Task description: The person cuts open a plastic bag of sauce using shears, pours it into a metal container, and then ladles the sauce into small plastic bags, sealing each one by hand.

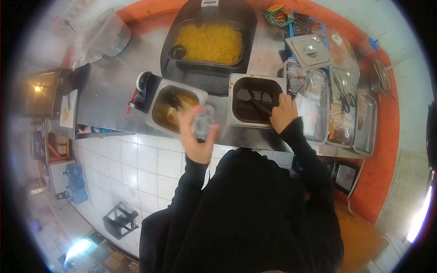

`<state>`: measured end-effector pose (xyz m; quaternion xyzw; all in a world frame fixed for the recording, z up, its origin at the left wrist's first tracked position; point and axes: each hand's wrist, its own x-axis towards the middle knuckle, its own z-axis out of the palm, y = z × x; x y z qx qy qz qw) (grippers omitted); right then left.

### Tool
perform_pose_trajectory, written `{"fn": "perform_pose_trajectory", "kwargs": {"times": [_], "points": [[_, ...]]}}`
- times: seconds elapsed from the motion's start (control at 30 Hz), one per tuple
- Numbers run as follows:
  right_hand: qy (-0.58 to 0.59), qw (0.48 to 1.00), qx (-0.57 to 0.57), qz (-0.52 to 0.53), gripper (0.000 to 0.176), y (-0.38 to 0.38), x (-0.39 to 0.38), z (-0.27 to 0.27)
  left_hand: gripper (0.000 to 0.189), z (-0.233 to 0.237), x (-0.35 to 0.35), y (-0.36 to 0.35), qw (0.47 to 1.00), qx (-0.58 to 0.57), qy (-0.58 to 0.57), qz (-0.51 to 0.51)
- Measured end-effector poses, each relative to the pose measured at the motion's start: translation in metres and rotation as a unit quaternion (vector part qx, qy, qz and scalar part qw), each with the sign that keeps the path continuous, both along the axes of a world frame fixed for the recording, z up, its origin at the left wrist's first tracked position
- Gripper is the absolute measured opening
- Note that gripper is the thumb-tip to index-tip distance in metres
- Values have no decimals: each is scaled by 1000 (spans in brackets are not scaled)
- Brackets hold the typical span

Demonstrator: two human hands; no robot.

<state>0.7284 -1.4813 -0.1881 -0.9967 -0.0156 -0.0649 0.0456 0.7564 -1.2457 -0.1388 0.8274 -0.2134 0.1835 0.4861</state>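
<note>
My left hand [195,141] is curled around a small clear plastic cup [203,122], blurred a little by motion. It is over the near right corner of a steel pan [157,98] of yellowish-brown sauce, in which a black ladle [175,101] rests. At the right rim of a second steel pan [232,122], filled with dark brown sauce [246,111], my right hand [284,111] is closed on a dark ladle [260,105]. The ladle's bowl is hard to make out against the sauce.
Behind the pans stands a black tray of yellow rice [209,43] with a dark scoop [177,52]. Steel trays with packets [341,123], scissors [347,102] and a lid [309,51] are to the right. A tape dispenser [142,86] sits left; a black stool [120,220] is on the floor.
</note>
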Motion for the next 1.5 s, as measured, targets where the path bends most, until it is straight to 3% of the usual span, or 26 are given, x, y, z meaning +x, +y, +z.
{"fn": "perform_pose_trajectory", "kwargs": {"times": [0.03, 0.2, 0.27, 0.4, 0.53, 0.6, 0.67, 0.73, 0.8, 0.87, 1.03, 1.17, 1.3, 1.4, 1.47, 1.5], "points": [[8, 997, -67, 46, 15, 0, 5, -5, 44, 3, 0, 6, 999, -29, 4, 20], [67, 996, -54, 2, 10, 1, 32, 10, 43, -5, -3, 28, 995, -62, -8, 76], [64, 989, -96, 95, 9, -2, 37, 26, 42, -6, -3, 30, 994, -55, -10, 90], [166, 965, -155, 133, 9, -2, 18, 40, 40, -6, -3, 32, 992, -65, -13, 104], [209, 955, -124, 168, 11, 3, 2, 44, 40, -7, -1, 33, 989, -74, -13, 127], [102, 978, -39, 180, 11, 8, -3, 29, 41, -7, 1, 31, 989, -73, -17, 125], [147, 976, -39, 158, 11, 17, 5, 28, 42, -5, 4, 26, 992, -73, -22, 96], [78, 985, -98, 122, 14, 17, 13, 16, 42, 0, 4, 20, 993, -78, -23, 91], [82, 988, -91, 92, 15, 12, 18, 18, 42, 1, 3, 19, 992, -83, -23, 89], [159, 980, -112, 39, 15, 6, 20, 25, 42, 0, 2, 23, 991, -82, -36, 102], [206, 962, -120, 129, 15, 4, 4, 56, 41, 4, -6, 40, 991, -61, -17, 121], [126, 983, -59, 120, 15, 21, 8, 26, 41, 8, -6, 40, 991, -41, -8, 129], [139, 985, -79, 69, 10, 15, 20, 21, 42, 15, -6, 36, 991, -60, -11, 122], [118, 985, -94, 79, 10, -1, 15, 31, 43, 15, -1, 47, 978, -131, -53, 154], [152, 977, -126, 80, 9, -5, 15, 38, 42, 12, 5, 65, 939, -303, 2, 160], [138, 978, -135, 83, 13, -10, 14, 30, 43, 11, 10, 74, 914, -390, 37, 107]]}}
